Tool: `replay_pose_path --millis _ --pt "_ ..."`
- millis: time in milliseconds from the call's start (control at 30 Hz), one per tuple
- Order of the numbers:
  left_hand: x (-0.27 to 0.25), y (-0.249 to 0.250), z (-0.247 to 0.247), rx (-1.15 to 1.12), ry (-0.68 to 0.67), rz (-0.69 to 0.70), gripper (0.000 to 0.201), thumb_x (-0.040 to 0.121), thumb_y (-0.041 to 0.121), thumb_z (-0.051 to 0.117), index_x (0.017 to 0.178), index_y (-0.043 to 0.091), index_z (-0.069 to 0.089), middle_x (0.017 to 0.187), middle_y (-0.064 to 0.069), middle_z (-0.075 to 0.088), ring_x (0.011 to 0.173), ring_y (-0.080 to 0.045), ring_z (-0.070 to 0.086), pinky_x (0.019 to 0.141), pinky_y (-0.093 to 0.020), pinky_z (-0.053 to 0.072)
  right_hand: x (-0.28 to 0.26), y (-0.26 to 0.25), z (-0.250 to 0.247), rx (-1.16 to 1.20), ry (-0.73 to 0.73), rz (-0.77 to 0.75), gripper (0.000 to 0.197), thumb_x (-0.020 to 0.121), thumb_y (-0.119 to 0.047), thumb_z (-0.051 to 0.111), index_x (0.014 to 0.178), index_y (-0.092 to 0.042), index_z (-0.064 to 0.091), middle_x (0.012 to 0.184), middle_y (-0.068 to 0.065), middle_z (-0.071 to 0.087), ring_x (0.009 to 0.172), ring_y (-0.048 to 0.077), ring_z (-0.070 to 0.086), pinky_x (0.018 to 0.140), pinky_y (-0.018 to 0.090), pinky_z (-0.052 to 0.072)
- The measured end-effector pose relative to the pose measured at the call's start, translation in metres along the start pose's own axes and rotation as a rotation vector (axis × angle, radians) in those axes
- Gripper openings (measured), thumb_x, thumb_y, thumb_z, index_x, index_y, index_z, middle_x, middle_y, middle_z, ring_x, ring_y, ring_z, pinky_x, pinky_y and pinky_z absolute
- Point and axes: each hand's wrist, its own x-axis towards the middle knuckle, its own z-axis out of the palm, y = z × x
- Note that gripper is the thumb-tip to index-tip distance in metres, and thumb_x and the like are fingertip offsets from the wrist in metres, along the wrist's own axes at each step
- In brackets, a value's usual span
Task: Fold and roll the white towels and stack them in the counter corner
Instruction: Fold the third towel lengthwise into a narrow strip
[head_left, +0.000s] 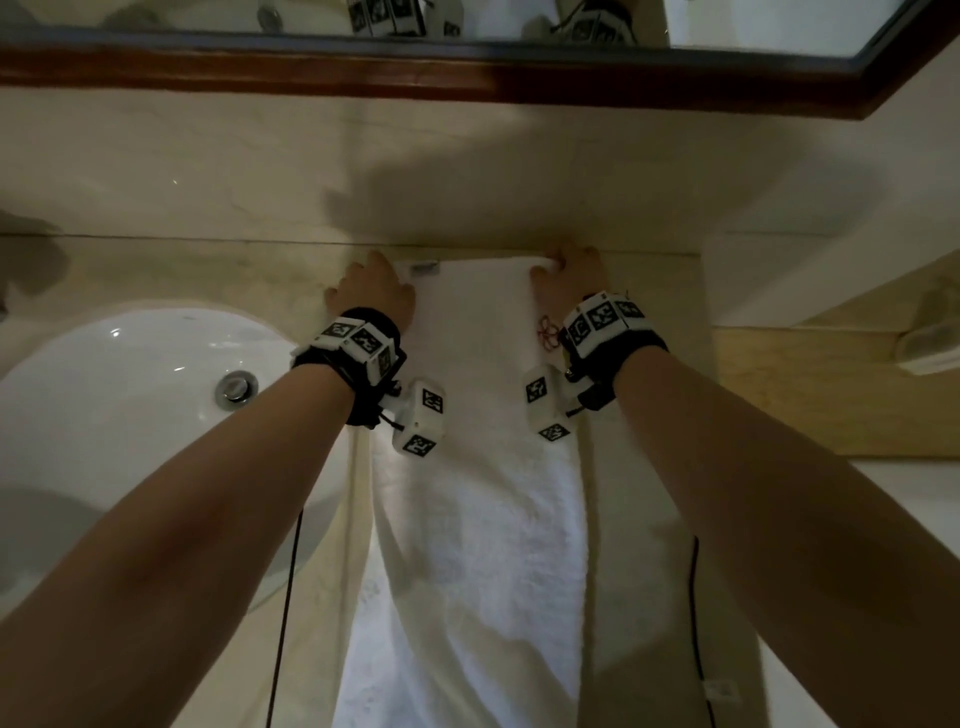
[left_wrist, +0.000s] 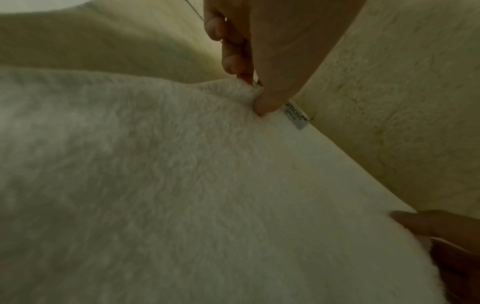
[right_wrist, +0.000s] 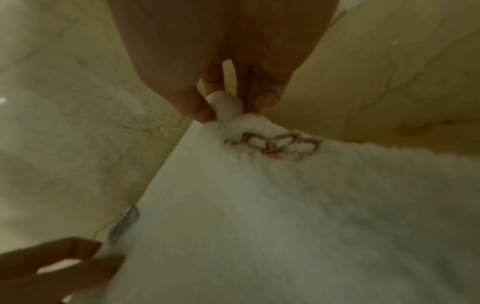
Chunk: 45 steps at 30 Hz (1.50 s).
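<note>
So, towel (head_left: 478, 467): folded narrow, lying on the counter (head_left: 649, 291), far edge at the wall, near end hanging off the front.
Left hand (head_left: 376, 293): pinches the far-left corner.
Right hand (head_left: 571, 280): thumb and fingers nip the far-right corner.
Risk: probably the hanging weight drags it crooked if either pinch slips.
Sink (head_left: 104, 415): just left, could wet it.

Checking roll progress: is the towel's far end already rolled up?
No. The towel lies flat; both hands only pinch its far corners.

head: looks down on counter (head_left: 649, 364) | wrists: aimed close along fingers | shared: towel (head_left: 478, 519) far edge
</note>
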Motion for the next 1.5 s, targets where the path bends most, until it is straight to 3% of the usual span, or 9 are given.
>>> replay_pose_path --millis 133,267,500,733,933,1033,1133,1233,1500 --pt "0.001 0.002 -0.006 -0.084 0.037 0.085 0.031 0.091 0.03 0.048 0.118 0.016 0.046 0.122 -0.014 0.053 0.109 -0.034 0.054 0.098 -0.044 0.036 0.003 -0.001 0.001 0.049 -0.022 0.046 0.032 0.093 -0.017 0.045 0.121 -0.003 0.049 0.126 0.016 0.051 0.106 0.029 0.054 0.074 0.026 0.036" --pt "0.0 0.004 -0.001 -0.219 0.085 0.171 0.03 0.091 0.03 0.053 0.116 0.015 0.045 0.123 -0.012 0.046 0.099 -0.034 0.057 0.091 -0.045 0.046 0.006 0.002 -0.001 0.026 0.015 0.107 0.038 0.095 -0.013 0.043 0.13 -0.001 0.042 0.133 0.018 0.048 0.118 0.031 0.05 0.093 0.033 0.042" --pt "0.005 0.004 0.009 -0.003 0.056 0.209 0.045 0.096 0.032 0.045 0.136 0.01 0.04 0.141 -0.014 0.037 0.121 -0.034 0.048 0.103 -0.043 0.035 0.0 0.004 0.004 -0.292 -0.024 -0.009 0.046 0.091 -0.006 0.05 0.135 -0.005 0.038 0.138 0.015 0.043 0.125 0.031 0.042 0.103 0.036 0.037" --pt "0.01 0.006 -0.002 -0.016 -0.021 0.299 0.035 0.094 0.022 0.048 0.128 0.012 0.049 0.134 -0.014 0.038 0.109 -0.036 0.055 0.093 -0.042 0.046 -0.01 0.012 -0.015 -0.065 0.054 -0.096 0.021 0.092 -0.004 0.047 0.109 -0.007 0.059 0.117 0.011 0.059 0.101 0.026 0.058 0.071 0.023 0.039" --pt "0.002 -0.017 -0.007 0.117 0.097 0.563 0.023 0.091 0.008 0.048 0.114 0.008 0.051 0.123 -0.012 0.046 0.088 -0.036 0.06 0.064 -0.036 0.041 -0.035 0.028 -0.012 -0.096 0.062 -0.227 0.017 0.086 0.0 0.05 0.099 -0.007 0.059 0.108 0.013 0.053 0.085 0.024 0.051 0.075 0.032 0.047" --pt "-0.005 -0.024 -0.011 0.274 0.068 0.636 0.029 0.091 0.006 0.046 0.12 0.005 0.047 0.128 -0.014 0.042 0.097 -0.037 0.058 0.069 -0.04 0.044 -0.05 0.034 -0.007 -0.17 0.015 -0.247 0.017 0.09 -0.006 0.051 0.105 -0.005 0.059 0.117 0.014 0.051 0.095 0.028 0.053 0.077 0.025 0.039" --pt "-0.01 -0.024 -0.008 0.437 0.012 0.682 0.031 0.091 0.003 0.044 0.121 0.001 0.045 0.129 -0.014 0.039 0.107 -0.033 0.049 0.073 -0.041 0.046 -0.056 0.04 -0.003 -0.237 0.037 -0.323 0.016 0.09 -0.017 0.054 0.096 -0.003 0.06 0.114 0.007 0.052 0.08 0.02 0.052 0.075 0.028 0.047" --pt "-0.012 -0.022 -0.005 0.424 0.014 0.667 0.032 0.095 0.017 0.042 0.119 -0.004 0.049 0.129 -0.014 0.041 0.106 -0.032 0.049 0.076 -0.04 0.046 -0.044 0.036 -0.006 -0.433 -0.066 -0.315 0.028 0.094 -0.028 0.048 0.096 -0.004 0.062 0.112 0.005 0.056 0.101 0.02 0.053 0.085 0.025 0.043" --pt "-0.015 -0.006 -0.017 0.365 -0.052 0.607 0.038 0.094 0.009 0.045 0.131 0.003 0.039 0.127 -0.016 0.047 0.109 -0.035 0.054 0.087 -0.04 0.043 -0.021 0.012 -0.013 -0.624 -0.304 -0.245 0.044 0.091 -0.029 0.053 0.132 -0.016 0.046 0.133 0.006 0.049 0.123 0.029 0.039 0.103 0.037 0.034"
